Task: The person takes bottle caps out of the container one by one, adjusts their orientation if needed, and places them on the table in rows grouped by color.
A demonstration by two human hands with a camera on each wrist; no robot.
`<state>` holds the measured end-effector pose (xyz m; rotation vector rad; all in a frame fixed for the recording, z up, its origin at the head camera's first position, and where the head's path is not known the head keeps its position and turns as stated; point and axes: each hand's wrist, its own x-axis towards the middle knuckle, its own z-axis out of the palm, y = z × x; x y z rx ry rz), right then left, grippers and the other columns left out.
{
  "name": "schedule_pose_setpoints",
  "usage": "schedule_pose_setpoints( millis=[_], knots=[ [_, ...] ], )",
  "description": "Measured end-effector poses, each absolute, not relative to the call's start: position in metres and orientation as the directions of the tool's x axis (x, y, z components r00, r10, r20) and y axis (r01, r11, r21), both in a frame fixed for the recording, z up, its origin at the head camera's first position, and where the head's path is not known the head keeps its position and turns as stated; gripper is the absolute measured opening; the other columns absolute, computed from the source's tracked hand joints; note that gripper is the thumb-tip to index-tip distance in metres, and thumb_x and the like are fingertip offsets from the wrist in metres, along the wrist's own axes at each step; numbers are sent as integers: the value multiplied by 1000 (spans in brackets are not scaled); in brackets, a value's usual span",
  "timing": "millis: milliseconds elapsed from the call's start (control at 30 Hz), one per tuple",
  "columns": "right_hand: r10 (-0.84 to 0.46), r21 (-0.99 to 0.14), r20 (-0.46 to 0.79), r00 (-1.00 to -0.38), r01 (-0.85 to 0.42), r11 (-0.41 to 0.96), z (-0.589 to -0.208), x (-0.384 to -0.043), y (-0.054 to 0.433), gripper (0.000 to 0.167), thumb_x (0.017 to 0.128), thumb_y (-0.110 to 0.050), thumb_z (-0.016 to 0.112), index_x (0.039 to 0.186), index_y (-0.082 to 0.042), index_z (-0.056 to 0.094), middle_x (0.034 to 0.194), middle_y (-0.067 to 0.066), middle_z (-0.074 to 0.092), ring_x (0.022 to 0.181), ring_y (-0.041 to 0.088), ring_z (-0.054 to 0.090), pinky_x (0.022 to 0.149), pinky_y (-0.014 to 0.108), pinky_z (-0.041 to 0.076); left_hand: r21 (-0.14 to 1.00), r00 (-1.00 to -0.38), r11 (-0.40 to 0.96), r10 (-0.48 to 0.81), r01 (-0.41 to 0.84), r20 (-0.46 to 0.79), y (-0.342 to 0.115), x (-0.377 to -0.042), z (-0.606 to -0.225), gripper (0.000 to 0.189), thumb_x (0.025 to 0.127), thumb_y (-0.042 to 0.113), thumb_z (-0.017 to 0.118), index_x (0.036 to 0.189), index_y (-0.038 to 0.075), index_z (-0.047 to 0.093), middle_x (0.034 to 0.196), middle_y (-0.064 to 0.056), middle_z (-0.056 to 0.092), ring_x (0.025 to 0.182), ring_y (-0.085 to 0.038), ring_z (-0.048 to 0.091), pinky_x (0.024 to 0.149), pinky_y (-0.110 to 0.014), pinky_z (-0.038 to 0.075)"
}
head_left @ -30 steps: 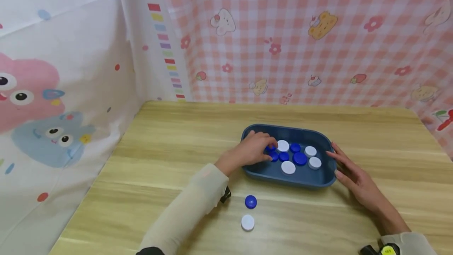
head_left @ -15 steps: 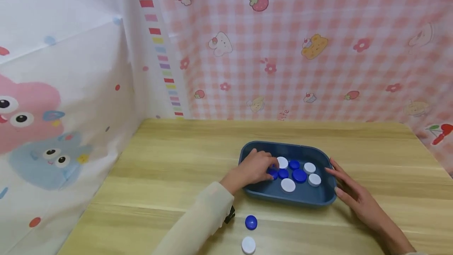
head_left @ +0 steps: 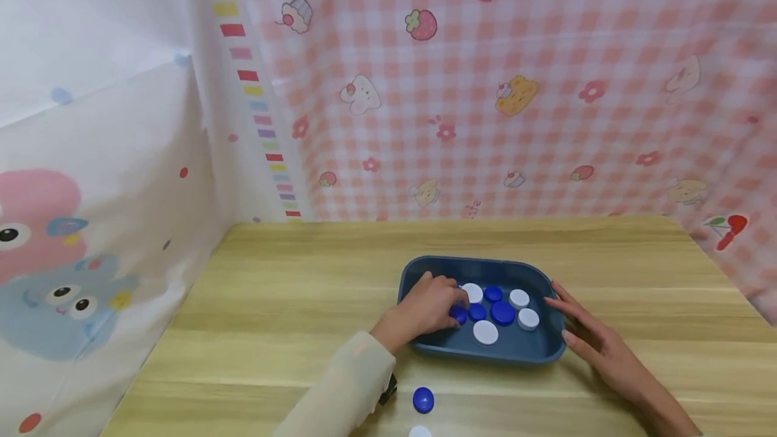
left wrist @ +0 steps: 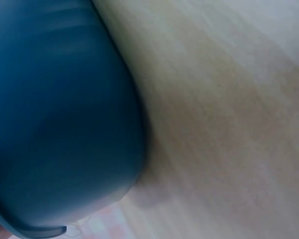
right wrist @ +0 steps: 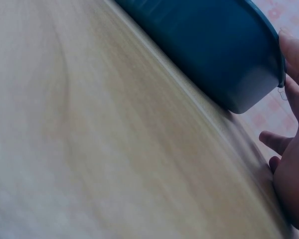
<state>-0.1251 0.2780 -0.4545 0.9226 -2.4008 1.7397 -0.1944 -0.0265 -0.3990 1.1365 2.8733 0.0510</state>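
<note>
A dark blue oval tray (head_left: pixel 485 356) stands on the wooden table, with several round white discs (head_left: pixel 485 332) and blue discs (head_left: pixel 502 313) lying in it. My left hand (head_left: pixel 425 305) reaches over its left end. Bent fingers and thumb close round a small blue disc (head_left: pixel 458 315), partly covered by the hand. At the right end, my right hand (head_left: pixel 607 349) rests extended fingertips and thumb on the rim. In the right wrist view its fingers (right wrist: pixel 294 50) meet the tray edge. The left wrist view shows mainly the outer wall of the tray (left wrist: pixel 65 114).
On the table (head_left: pixel 291 288) in front of the tray lie a loose blue disc (head_left: pixel 423 400) and a white disc (head_left: pixel 420 431) cut by the frame's lower edge. A pink checked cloth (head_left: pixel 388 59) hangs behind, and a white patterned cloth (head_left: pixel 109 133) at left.
The head view tilts up, so tray and table sit lower in it. The left hand keeps its place over the blue discs, and the right stays at the tray's rim.
</note>
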Motion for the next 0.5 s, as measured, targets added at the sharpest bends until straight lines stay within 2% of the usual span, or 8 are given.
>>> schedule_pose_setpoints(
  millis=[200,333,500],
  knots=[
    [-459,-844,387,-800,-507,172,-458,-125,274,49,93,15,43,141,7,37,157,17,13,144,16,11,104,15,24,57,-739,740,672,670,-44,-31,-191,-405,28,80,41,77,104,28,71,96,7,63,92,-12,55,71,-26,31],
    [-444,-850,362,-820,-486,205,-458,-125,275,49,94,12,44,142,3,39,158,12,14,144,14,12,103,14,24,68,-733,733,680,677,-30,-32,-192,-407,26,79,41,77,102,28,72,93,8,62,90,-10,54,69,-26,30],
    [-427,-837,364,-828,-492,240,-455,-125,278,49,95,11,44,142,1,40,158,13,15,143,11,14,102,12,25,70,-716,715,698,696,-14,-29,-195,-403,25,80,38,77,101,27,72,91,8,62,89,-9,54,69,-26,28]
  ],
)
